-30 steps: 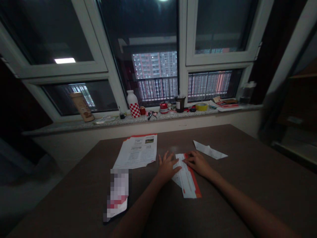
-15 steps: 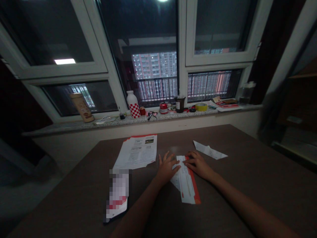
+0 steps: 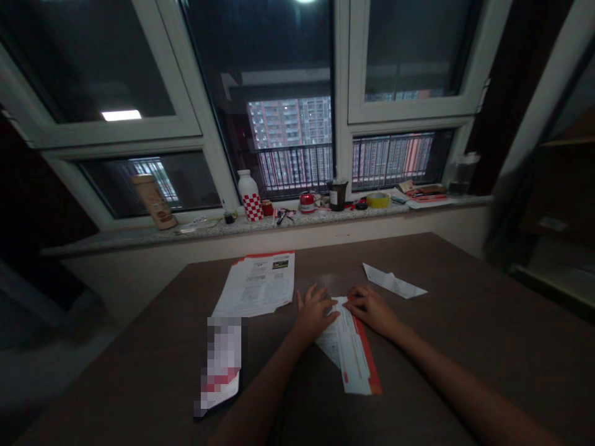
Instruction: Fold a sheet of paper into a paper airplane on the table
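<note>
A folded sheet of paper (image 3: 356, 356), printed white with an orange strip along its right side, lies lengthwise on the table. From under its left side a slanted white printed flap (image 3: 330, 344) sticks out. My left hand (image 3: 315, 313) rests at the upper left of the sheet, fingers spread, thumb and index fingertip touching it. At the top right corner my right hand (image 3: 369, 307) has its fingers bent and bunched on the paper's edge, in what looks like a pinch. Beyond the right hand lies a separate folded white paper piece (image 3: 394, 283).
A stack of printed sheets (image 3: 258, 288) lies at the table's (image 3: 162, 347) back left. Nearer is a phone (image 3: 222, 365) with a blurred screen. Along the windowsill (image 3: 209, 230) stand a checkered bottle (image 3: 251, 197), a tan tumbler (image 3: 153, 203), a dark cup (image 3: 337, 195) and yellow tape (image 3: 377, 200).
The folded sheet has slid a little toward me and to the right. More of the slanted flap shows. My right fingers have drawn closer together; my left hand has barely moved.
</note>
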### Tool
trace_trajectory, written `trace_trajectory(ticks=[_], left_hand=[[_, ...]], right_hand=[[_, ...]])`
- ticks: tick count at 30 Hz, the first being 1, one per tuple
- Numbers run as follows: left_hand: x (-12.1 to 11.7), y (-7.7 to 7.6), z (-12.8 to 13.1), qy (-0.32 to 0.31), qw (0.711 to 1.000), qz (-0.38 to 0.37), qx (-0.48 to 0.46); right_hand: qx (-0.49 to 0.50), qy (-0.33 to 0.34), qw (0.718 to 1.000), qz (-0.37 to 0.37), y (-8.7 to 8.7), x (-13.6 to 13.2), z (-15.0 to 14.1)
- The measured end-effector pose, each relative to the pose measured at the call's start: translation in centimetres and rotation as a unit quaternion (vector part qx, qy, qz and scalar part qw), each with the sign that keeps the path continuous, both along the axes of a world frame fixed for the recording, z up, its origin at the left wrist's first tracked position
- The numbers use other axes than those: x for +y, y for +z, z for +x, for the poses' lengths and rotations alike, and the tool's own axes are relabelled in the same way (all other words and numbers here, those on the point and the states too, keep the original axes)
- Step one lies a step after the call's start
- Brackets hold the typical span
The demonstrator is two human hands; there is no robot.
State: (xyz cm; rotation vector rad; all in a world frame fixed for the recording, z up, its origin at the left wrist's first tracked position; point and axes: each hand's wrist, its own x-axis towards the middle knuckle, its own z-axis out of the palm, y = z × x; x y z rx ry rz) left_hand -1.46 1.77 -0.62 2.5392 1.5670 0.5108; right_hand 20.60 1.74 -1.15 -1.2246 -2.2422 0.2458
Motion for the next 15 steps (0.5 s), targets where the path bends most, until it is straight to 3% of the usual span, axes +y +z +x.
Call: trace_trajectory(ticks=[15], left_hand=[[0.11, -0.07, 0.0, 0.005, 1.0, -0.008, -0.006]], right_hand=[[-0.028, -0.073, 0.997, -0.002, -0.66, 0.44, -0.46]])
